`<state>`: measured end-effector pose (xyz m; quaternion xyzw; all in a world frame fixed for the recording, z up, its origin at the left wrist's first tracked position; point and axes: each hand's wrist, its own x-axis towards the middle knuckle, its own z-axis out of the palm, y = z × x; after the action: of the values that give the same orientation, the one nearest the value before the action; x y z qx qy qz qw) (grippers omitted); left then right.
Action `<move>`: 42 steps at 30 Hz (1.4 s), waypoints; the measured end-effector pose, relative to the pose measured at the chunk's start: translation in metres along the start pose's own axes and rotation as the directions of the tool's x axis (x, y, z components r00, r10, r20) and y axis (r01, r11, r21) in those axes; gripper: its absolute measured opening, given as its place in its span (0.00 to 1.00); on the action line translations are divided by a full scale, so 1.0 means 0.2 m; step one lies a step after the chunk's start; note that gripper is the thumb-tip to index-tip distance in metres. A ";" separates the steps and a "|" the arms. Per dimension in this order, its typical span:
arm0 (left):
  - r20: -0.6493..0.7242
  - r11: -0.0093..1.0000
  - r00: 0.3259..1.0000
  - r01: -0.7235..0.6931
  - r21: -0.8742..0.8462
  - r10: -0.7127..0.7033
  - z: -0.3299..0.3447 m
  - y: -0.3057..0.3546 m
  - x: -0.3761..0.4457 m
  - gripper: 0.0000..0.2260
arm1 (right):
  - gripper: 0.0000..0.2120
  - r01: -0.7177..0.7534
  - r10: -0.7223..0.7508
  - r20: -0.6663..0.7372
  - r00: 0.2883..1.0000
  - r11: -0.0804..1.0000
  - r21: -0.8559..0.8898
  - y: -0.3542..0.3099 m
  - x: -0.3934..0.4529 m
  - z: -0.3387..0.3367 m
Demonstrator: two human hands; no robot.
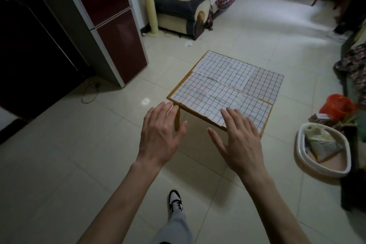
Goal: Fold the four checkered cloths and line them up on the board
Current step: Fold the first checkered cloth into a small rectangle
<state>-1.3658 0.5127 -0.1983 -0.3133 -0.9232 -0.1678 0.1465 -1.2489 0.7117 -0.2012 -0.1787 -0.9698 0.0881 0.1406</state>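
Note:
A low wooden board (178,103) on short legs stands on the tiled floor ahead of me. White checkered cloths lie spread flat over its top and overlap: one at the far left (223,69), one at the far right (265,85), one at the near left (200,93), and one along the near right edge (255,113). My left hand (160,134) hovers open, fingers spread, in front of the board's near left corner. My right hand (237,138) is open too, its fingertips over the near edge of the cloths. Neither hand holds anything.
A dark red fridge (111,25) stands at the left and a sofa (184,10) behind the board. At the right are a white basin with bags (324,150) and an orange bucket (336,105). My shoe (175,200) is on the floor below.

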 end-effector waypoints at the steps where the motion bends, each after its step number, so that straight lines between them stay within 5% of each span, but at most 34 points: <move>1: 0.007 1.000 1.000 -0.011 -0.002 0.011 0.03 -0.04 0.07 0.29 | 0.37 -0.011 0.011 0.000 1.000 1.000 0.000 -0.02 0.08 0.03; 14: 0.076 0.992 0.992 -0.099 -0.078 0.105 0.37 -0.51 0.86 0.28 | 0.36 -0.152 0.152 0.002 0.988 0.988 0.002 -0.16 0.88 0.33; 42: 0.223 0.953 0.932 -0.251 -0.171 0.285 1.38 -0.54 1.89 0.25 | 0.36 -0.328 0.326 0.106 0.939 0.945 0.001 0.42 1.74 0.96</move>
<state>-1.7667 0.7423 -0.3285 -0.4643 -0.8686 -0.1704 0.0307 -1.5916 0.8946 -0.3178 -0.3310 -0.9318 0.1286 0.0747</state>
